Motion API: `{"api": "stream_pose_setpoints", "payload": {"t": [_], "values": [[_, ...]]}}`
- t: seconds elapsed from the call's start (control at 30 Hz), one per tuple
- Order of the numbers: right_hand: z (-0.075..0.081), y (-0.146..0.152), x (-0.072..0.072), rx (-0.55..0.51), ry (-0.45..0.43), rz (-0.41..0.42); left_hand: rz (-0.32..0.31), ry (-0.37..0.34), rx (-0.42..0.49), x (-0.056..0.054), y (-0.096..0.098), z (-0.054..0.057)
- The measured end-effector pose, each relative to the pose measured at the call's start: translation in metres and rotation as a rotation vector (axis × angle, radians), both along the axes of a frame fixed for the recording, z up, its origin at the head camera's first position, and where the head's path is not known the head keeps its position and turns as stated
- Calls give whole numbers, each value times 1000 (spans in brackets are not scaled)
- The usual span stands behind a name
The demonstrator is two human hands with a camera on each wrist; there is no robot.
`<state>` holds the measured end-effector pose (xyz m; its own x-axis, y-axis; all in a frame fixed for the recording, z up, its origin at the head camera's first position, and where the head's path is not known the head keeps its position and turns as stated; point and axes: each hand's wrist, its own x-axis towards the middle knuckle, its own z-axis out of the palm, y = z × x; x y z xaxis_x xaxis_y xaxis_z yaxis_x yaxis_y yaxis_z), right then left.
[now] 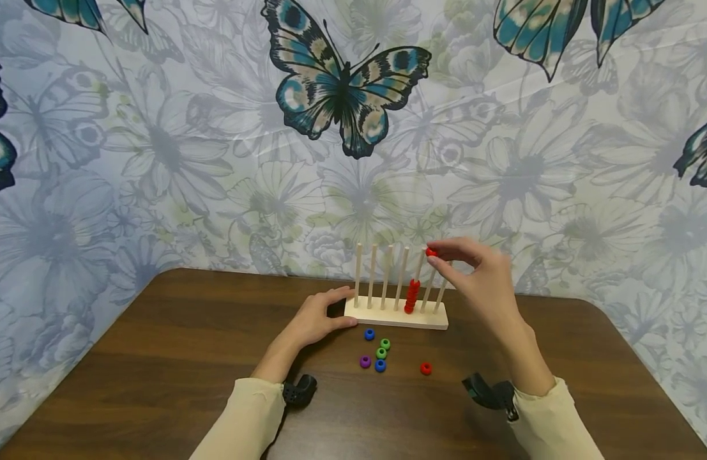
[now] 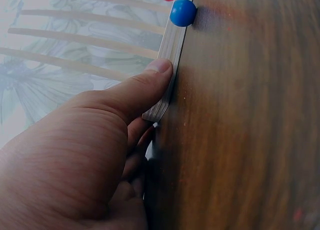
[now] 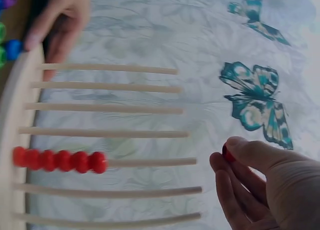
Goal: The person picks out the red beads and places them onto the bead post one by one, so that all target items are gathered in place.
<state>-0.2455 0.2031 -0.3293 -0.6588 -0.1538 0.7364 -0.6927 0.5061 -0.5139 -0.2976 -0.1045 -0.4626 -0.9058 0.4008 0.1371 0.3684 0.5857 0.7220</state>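
A pale wooden base [image 1: 396, 317] with several upright pegs stands near the table's back edge. One peg, third from the right, carries a stack of red beads [image 1: 411, 297]. My left hand [image 1: 314, 319] grips the base's left end, thumb on the front face, as the left wrist view also shows. My right hand [image 1: 484, 281] pinches a red bead [image 1: 431, 252] between thumb and fingertips, at the height of the peg tops. In the right wrist view that held bead [image 3: 228, 153] is mostly hidden by the fingers, just beyond the tip of the stacked peg [image 3: 155, 162].
In front of the base lie loose beads: blue ones [image 1: 369, 334], green ones [image 1: 381, 352], a purple one [image 1: 365, 361] and a red one [image 1: 426, 368]. Behind the brown table [image 1: 175, 358] hangs a butterfly-patterned cloth [image 1: 215, 160].
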Motion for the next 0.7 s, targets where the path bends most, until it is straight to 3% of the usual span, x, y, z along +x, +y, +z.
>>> {"api": "stream_pose_setpoints", "payload": {"t": [0.23, 0.7], "values": [[4, -7, -14, 33, 91, -92, -5, 2, -3, 0, 1, -1], [-11, -10, -24, 64, 59, -104, -5, 25, -1, 2, -2, 2]]}}
